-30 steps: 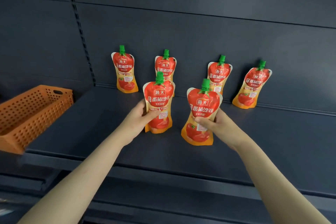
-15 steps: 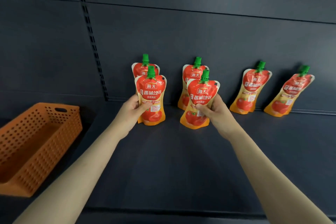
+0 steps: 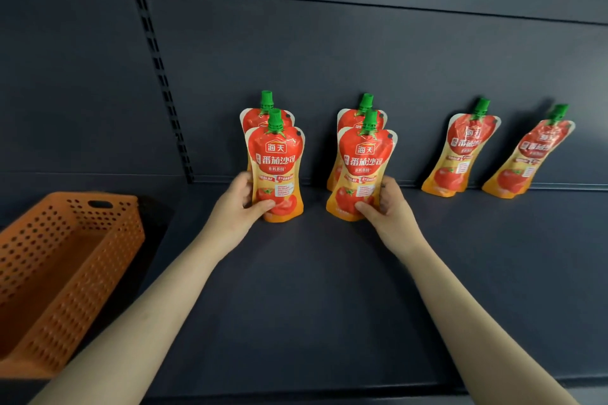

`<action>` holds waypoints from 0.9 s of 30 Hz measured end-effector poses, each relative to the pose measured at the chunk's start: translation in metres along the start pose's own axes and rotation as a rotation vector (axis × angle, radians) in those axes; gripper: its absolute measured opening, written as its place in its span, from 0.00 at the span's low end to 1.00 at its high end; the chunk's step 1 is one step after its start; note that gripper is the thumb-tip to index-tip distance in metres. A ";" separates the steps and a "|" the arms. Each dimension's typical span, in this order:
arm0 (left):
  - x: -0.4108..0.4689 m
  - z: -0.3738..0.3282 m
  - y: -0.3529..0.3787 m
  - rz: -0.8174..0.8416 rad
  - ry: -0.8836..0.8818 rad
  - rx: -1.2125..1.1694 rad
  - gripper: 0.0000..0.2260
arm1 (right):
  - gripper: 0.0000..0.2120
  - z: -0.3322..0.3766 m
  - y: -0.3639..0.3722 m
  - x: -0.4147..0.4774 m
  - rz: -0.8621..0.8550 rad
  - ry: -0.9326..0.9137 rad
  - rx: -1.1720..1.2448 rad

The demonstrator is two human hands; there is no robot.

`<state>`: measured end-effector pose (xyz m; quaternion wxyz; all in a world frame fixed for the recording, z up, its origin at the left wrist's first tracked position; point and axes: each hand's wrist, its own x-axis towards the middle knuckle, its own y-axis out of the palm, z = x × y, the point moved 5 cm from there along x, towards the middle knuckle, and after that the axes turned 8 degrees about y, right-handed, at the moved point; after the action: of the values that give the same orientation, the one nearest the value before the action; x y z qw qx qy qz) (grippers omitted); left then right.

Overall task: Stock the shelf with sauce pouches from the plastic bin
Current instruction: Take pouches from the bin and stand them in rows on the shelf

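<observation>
Pouch (image 3: 279, 171) clamped in our left hand (image 3: 235, 210), second pouch (image 3: 362, 171) in our right hand (image 3: 386, 207); back pouches (image 3: 253, 118) right behind fingertips, bin (image 3: 92, 273) off left.

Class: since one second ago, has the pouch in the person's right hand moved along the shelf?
Yes. The right hand has carried the held pouch back toward the rear panel, now directly before the second back-row pouch.

Six sauce pouches (image 3: 277, 171), one orange plastic bin (image 3: 65, 260), one shelf (image 3: 312, 306), two hands (image 3: 237, 207).
</observation>
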<state>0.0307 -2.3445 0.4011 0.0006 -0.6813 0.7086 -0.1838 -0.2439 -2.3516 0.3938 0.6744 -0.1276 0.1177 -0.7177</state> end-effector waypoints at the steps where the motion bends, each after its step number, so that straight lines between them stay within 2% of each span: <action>1: 0.002 0.001 -0.001 -0.012 0.004 0.017 0.17 | 0.21 0.000 0.001 0.002 -0.019 -0.003 0.011; 11: 0.016 0.009 -0.008 -0.174 0.030 0.098 0.20 | 0.21 0.005 0.006 0.015 -0.091 -0.035 -0.058; 15: 0.019 0.010 -0.010 -0.226 0.037 0.105 0.18 | 0.23 0.006 0.006 0.017 -0.127 -0.043 -0.070; 27: 0.023 0.009 -0.009 -0.197 0.054 0.092 0.19 | 0.24 0.003 0.007 0.018 -0.137 -0.045 -0.108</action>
<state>0.0403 -2.3690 0.4014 -0.0051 -0.7416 0.6288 -0.2336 -0.2374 -2.3704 0.3944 0.6183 -0.1878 0.1323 -0.7517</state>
